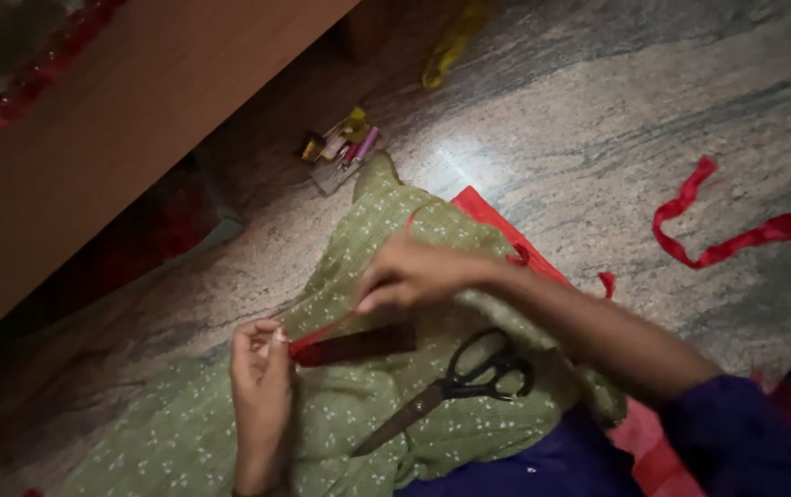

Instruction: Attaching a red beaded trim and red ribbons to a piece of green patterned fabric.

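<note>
Speckled grey-beige stone floor, dim light, a wooden furniture panel slanting across the upper left. A green fabric with small white dots lies spread on the floor and over the person's lap, with a red cloth showing under its far edge. Left hand is low centre-left, fingers pressed together, pinching one end of a narrow red fabric strip between thumb and fingertips. Right hand is just above and right of it, fingers curled and pinching the thin red edge that runs up from the strip; the exact contact point is hard to see. The strip lies flat on the green fabric between the two hands, dark red, roughly horizontal. Black-handled scissors rest on the green fabric just right of the strip, blades closed and pointing lower left, touched by neither hand. A loose red ribbon curls on the floor at the right, well apart. A small clear box of thread spools sits on the floor near the panel. A yellow scrap lies at top centre. Purple sleeve at lower right.
</note>
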